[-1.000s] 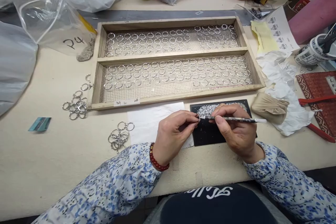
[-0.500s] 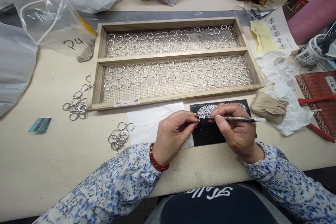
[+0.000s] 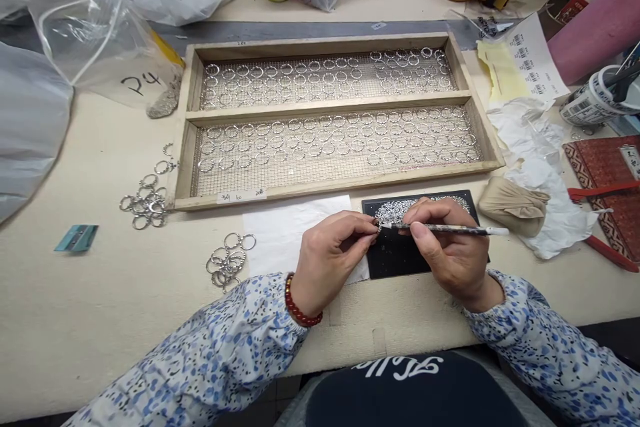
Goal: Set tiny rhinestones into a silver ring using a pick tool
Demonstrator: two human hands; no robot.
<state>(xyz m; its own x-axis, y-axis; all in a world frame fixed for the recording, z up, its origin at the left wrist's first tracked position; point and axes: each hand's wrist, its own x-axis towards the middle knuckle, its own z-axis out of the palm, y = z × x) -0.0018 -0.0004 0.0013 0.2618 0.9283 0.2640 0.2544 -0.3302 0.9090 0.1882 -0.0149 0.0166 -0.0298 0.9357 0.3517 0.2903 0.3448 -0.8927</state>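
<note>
My left hand (image 3: pixel 334 248) is closed in a pinch on a small ring (image 3: pixel 379 225), mostly hidden by the fingertips. Between the fingers of my right hand (image 3: pixel 445 247) lies a thin pencil-like stick (image 3: pixel 450 229), its pale tip pointing left at the ring. Below both hands is a black tray (image 3: pixel 400 257) bearing a heap of tiny sparkling stones (image 3: pixel 393 209). A sheet of white paper (image 3: pixel 277 233) lies under and left of my left hand. Farther left sits a small pile of silver rings (image 3: pixel 227 263).
A wooden frame with wire mesh (image 3: pixel 330 101) stands behind the hands, holding rows of silver rings. More rings (image 3: pixel 145 203) lie at its left corner. To the right are a beige cloth bundle (image 3: pixel 515 203), crumpled tissue (image 3: pixel 555 213) and red-handled pliers (image 3: pixel 613 253). A marked plastic bag (image 3: pixel 115 60) sits back left.
The stick has shifted very slightly to the right, its tip drawing a little away from the ring. My left hand stays in the same place.
</note>
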